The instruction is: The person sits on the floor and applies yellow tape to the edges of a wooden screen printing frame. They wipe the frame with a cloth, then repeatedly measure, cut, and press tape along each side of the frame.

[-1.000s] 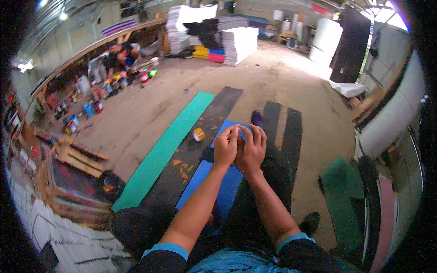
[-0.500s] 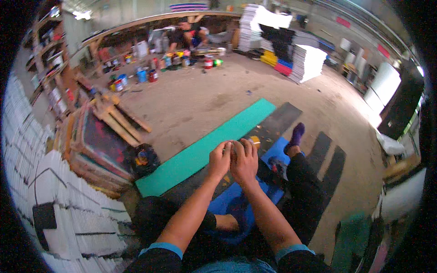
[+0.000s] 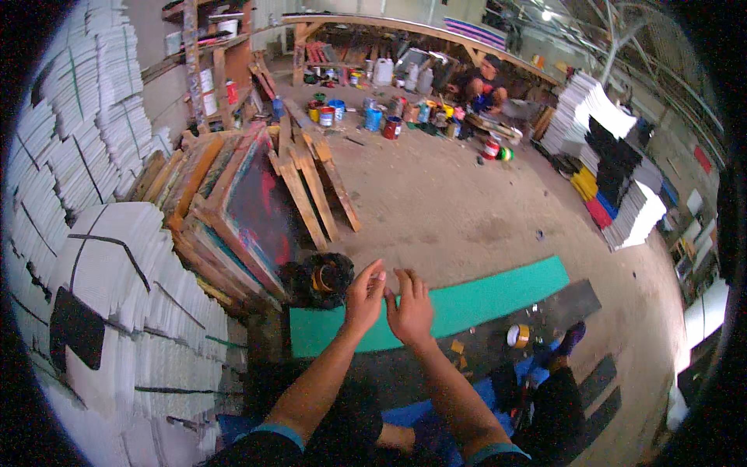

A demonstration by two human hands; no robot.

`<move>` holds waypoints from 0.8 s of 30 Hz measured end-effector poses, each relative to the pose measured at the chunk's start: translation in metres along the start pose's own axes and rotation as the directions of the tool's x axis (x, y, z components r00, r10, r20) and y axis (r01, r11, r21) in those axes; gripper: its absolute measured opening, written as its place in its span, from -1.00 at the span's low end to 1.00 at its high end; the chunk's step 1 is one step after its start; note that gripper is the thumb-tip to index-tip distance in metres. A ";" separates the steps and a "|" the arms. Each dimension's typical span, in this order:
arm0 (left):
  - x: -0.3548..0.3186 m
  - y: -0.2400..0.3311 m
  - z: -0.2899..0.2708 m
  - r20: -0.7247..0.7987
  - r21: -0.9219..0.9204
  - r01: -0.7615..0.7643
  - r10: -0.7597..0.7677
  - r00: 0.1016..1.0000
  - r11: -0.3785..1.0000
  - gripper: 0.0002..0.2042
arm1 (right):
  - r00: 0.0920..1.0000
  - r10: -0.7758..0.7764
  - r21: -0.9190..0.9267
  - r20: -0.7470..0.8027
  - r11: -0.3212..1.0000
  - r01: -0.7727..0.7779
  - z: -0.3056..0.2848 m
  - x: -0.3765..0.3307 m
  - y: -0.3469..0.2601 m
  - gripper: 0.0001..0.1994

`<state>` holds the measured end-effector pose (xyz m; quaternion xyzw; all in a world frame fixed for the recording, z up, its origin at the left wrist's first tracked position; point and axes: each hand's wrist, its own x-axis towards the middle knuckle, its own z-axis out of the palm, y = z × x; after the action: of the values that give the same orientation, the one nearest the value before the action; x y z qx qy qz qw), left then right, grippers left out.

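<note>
My left hand [image 3: 363, 297] and my right hand [image 3: 410, 307] are raised close together, a narrow gap between them. The fingers of both stretch upward, and I can make out nothing held in either. Beneath and beyond them a long green foam strip [image 3: 498, 292] lies on the floor. Alongside it, nearer me, runs a dark grey strip [image 3: 560, 303] with small yellowish scraps [image 3: 457, 346] on it. A roll of yellow tape [image 3: 518, 335] stands on the grey strip, right of my right hand. A black plastic bag [image 3: 331, 272] sits just left of my left hand.
Wooden frames [image 3: 226, 210] lean at the left, beside stacked white sheets [image 3: 117, 272]. Wooden boards [image 3: 307, 183] lie behind the bag. Paint cans [image 3: 373, 118] and a crouching person [image 3: 486, 82] are at the back. More sheet stacks [image 3: 634, 218] stand at the right.
The view has swung left, bringing more of the frames and white stacks in. My hands, touching before, have come slightly apart with their fingers straightened, and now show near the black bag.
</note>
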<state>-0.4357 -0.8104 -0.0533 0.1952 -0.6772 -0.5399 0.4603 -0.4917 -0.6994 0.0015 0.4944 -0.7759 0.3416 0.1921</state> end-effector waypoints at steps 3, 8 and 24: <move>0.035 -0.019 -0.018 -0.098 -0.039 0.009 -0.012 0.995 0.999 -0.61 | 0.995 -0.063 0.079 0.073 0.995 0.057 0.046 0.035 0.002 -0.48; 0.110 -0.013 -0.057 -0.175 0.083 -0.009 0.024 0.984 0.997 -0.56 | 0.993 -0.090 0.222 0.082 0.973 0.070 0.114 0.114 -0.009 -0.39; 0.193 -0.041 -0.074 -0.322 -0.035 0.024 -0.034 0.946 0.999 -0.54 | 0.981 0.129 0.249 0.142 0.955 -0.161 0.229 0.299 -0.023 -0.39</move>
<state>-0.4800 -1.0120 -0.0115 0.2836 -0.5814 -0.5178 0.5598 -0.5925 -1.0613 0.0406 0.4771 -0.7692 0.4220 0.0516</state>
